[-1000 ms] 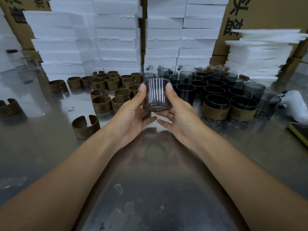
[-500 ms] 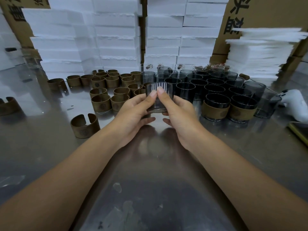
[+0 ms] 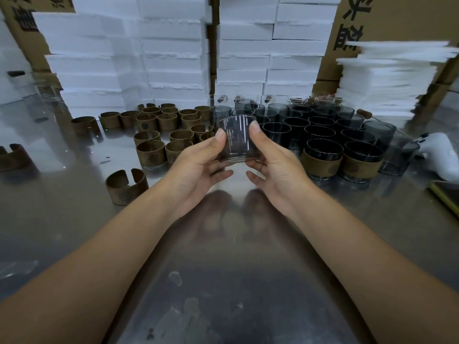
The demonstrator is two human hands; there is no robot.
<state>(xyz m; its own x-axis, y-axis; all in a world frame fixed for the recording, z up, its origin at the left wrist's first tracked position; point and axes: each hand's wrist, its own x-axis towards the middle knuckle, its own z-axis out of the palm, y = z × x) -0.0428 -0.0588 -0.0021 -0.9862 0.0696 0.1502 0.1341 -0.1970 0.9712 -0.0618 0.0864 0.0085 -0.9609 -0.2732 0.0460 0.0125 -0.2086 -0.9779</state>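
Over counter (image 3: 223, 269), centre: glass (image 3: 235, 139) held clear of the surface, mouth up, btwn both hands.
Glass look: smoky, see-through, bare (no band round it); light streaks on the wall; just in front of the dark-glass rows.
Left hand (image 3: 198, 167): grips glass from the left; thumb tip on wall near rim, fingers curled under the base.
Right hand (image 3: 275, 165): grips glass from the right; thumb tip at rim height, fingers curled beneath the base.
Forearms: bare, reach in from both bottom corners, converge at the glass.
Brown bands (image 3: 159, 122): split rings, standing on end in a loose group, left of & behind the hands.
Lone band (image 3: 126, 186): apart from the group, nearer the viewer, gap facing up.
Edge band (image 3: 12, 157): far left, partly cut off.
Dark glasses (image 3: 323, 122): packed rows, right of & behind the hands, mouths up.
Banded glasses (image 3: 323, 160): two at front of the rows, side by side, brown band round each lower half.
White tool (image 3: 439, 155): far right on counter, beside the rows; type unclear.
Foam boxes (image 3: 173, 45): white, stacked high along the back.
Foam sheets (image 3: 387, 78): thin white pile, back right.
Cartons (image 3: 397, 18): brown, printed chars, behind the foam.
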